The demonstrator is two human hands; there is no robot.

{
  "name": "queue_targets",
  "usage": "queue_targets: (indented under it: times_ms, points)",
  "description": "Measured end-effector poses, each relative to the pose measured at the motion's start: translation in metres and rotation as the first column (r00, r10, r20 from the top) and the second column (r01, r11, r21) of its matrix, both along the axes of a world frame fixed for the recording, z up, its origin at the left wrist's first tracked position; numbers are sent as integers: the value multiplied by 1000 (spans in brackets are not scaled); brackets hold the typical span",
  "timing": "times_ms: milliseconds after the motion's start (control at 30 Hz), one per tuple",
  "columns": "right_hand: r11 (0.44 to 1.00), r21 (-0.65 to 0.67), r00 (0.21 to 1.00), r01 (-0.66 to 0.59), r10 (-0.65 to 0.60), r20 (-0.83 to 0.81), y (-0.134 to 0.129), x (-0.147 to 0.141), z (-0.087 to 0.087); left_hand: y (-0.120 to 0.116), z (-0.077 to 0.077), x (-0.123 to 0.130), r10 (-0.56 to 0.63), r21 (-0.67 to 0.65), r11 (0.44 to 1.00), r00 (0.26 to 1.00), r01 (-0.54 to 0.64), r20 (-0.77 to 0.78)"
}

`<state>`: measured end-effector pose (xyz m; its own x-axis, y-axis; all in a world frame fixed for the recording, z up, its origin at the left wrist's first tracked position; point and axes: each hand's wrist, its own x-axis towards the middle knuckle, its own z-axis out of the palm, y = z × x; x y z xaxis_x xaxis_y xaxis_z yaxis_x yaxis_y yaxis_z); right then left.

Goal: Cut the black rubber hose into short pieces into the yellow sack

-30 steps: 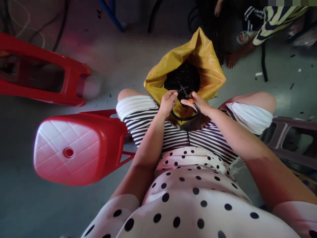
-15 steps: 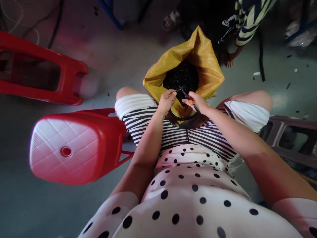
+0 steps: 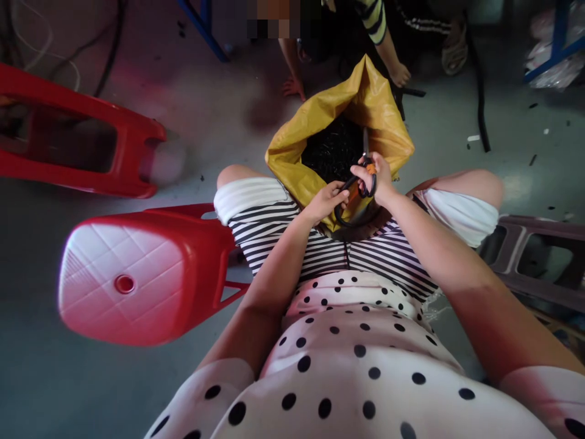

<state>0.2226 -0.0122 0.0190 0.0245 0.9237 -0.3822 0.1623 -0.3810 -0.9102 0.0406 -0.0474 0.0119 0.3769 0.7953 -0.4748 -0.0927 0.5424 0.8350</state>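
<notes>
Scissors (image 3: 365, 145) with black handles and an orange wrap are in my right hand (image 3: 382, 178), blades pointing away from me over the sack's opening. My left hand (image 3: 325, 202) is closed round a black tube (image 3: 339, 214), which curves down near the sack's front edge and up toward my right hand. Whether my right hand also grips the tube cannot be told. Both hands are over the near rim of a yellow sack (image 3: 292, 135) standing between my legs. Inside it lies a heap of small black pieces (image 3: 333, 149).
To my left stands a red stool (image 3: 150, 280) with a pale quilted top, with another red stool (image 3: 128, 146) beyond it. A grey stool (image 3: 516, 256) is on the right. Past the sack a co-worker's hands (image 3: 295, 87) reach down near the floor. A black tube (image 3: 479, 97) lies there.
My right hand has lifted and turned the scissors away from my left hand, toward the far side. My left hand has shifted down and right. The co-worker has moved left.
</notes>
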Motion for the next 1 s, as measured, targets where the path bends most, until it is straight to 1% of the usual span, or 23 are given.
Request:
queue_targets:
  times_ms: [33, 67, 100, 133, 167, 200, 267, 300, 400, 533, 667, 767, 900, 1000]
  points:
    - [999, 16, 999, 31, -31, 20, 1, 2, 2, 2, 0, -1, 53, -5, 999, 999, -53, -8]
    - [999, 12, 998, 40, -41, 39, 1, 3, 4, 6, -1, -4, 135, -8, 991, 991, -135, -21]
    - [1000, -14, 998, 16, -15, 54, 0, 4, 7, 10, -1, -8, 231, -10, 973, 972, -231, -33]
    - [997, -58, 996, -48, 51, 67, -2, 4, 9, 14, 0, -13, 322, -14, 946, 946, -323, -39]
    - [987, -101, 988, -125, 133, 82, -5, 3, 11, 19, 0, -18, 384, -26, 922, 922, -386, -40]
    - [971, -132, 972, -200, 214, 102, -8, 2, 12, 22, 1, -23, 414, -42, 909, 909, -416, -40]
    - [938, -151, 927, -312, 336, 166, -13, -1, 13, 25, 4, -29, 402, -69, 912, 914, -405, -50]
    - [926, -151, 906, -346, 372, 202, -15, -2, 12, 26, 5, -31, 381, -76, 920, 923, -385, -62]
    - [907, -171, 870, -384, 418, 264, -18, -4, 11, 23, 8, -29, 320, -74, 942, 942, -328, -97]
    - [888, -196, 849, -417, 457, 266, -16, -4, 12, 21, 10, -26, 275, -58, 957, 955, -283, -112]
    - [884, -201, 834, -422, 466, 297, -17, -6, 15, 21, 10, -26, 182, -54, 981, 977, -189, -108]
    - [888, -167, 827, -428, 459, 324, -21, -9, 19, 21, 10, -27, 121, -53, 990, 987, -127, -102]
    - [888, -130, 850, -440, 459, 259, -26, -12, 27, 22, 10, -28, 115, -60, 991, 988, -121, -99]
    - [904, -56, 861, -424, 421, 285, -26, -14, 28, 22, 8, -29, 130, -51, 990, 987, -135, -98]
